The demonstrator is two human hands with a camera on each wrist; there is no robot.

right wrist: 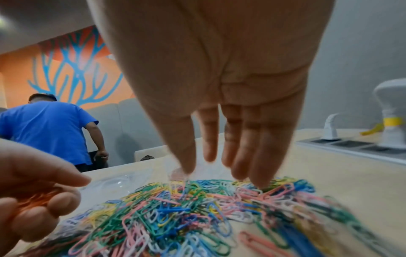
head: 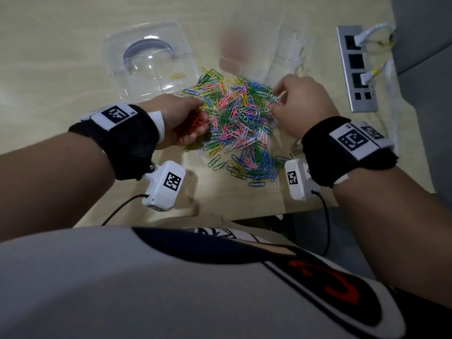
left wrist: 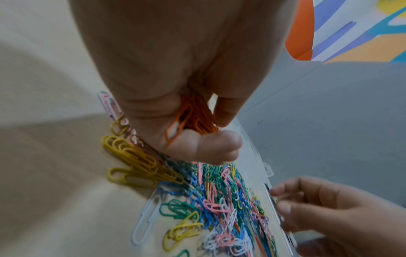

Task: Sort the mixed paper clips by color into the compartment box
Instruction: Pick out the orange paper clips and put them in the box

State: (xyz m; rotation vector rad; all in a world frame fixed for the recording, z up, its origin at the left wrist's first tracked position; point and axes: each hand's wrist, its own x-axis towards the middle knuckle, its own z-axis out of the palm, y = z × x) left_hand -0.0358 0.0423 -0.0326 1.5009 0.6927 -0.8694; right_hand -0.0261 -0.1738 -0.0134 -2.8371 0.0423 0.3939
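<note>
Paper clips (head: 241, 123) in many colors lie in a big mixed pile on the pale wooden table (head: 49, 69). I can see green, blue, pink, yellow and white ones all tangled together.

The left hand (head: 182, 123) sits at the left edge of the pile. Its fingers are curled round a bunch of orange clips (left wrist: 193, 116), and the thumb presses them in from below. A little group of yellow clips (left wrist: 134, 163) lies on the table just beside this hand.

The right hand (head: 299, 101) is over the far right side of the pile. In the right wrist view its fingers (right wrist: 252, 144) point down, fairly straight and a little spread, with the tips touching the clips. In the head view the thumb and first finger are close together near a pale clip, but I cannot tell if they really pinch it.

A clear plastic box (head: 149, 59) sits on the table behind the pile, to the left. One small yellow bit (head: 177, 75) shows inside it. Another clear plastic piece (head: 264, 52) lies behind the pile on the right, but it is too blurry to make out.

A gray socket strip (head: 355, 69) with white plugs is set in the table at the far right. In the right wrist view, a person in a blue shirt (right wrist: 46, 128) stands beyond the table with their back turned.
</note>
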